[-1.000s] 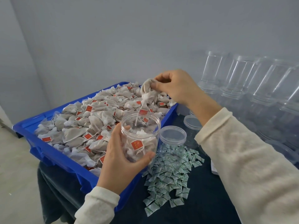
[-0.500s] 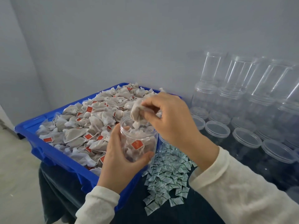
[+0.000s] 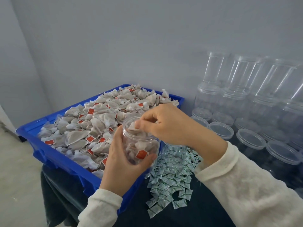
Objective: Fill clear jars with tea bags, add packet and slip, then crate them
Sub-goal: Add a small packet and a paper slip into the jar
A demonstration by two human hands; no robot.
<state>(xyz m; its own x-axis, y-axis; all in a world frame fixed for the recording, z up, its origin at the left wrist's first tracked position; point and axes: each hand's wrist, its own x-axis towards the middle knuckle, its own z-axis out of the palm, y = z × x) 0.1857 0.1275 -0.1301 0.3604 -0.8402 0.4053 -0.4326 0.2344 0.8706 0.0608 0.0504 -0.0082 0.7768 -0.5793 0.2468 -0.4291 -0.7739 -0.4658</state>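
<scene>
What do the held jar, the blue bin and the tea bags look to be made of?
Jar: clear glossy plastic, likely; the contents show through it. Blue bin: moulded plastic, smooth sheen. Tea bags: thin translucent mesh or paper, with dark fill visible inside.

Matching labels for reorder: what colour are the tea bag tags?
Red-orange, with small pale markings, as on the tag showing through the jar; head view.

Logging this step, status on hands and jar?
Left hand gripping jar over the bin edge. Right hand fingers pinching a tea bag at the jar mouth. Jar part full. Nothing in the way.
</scene>
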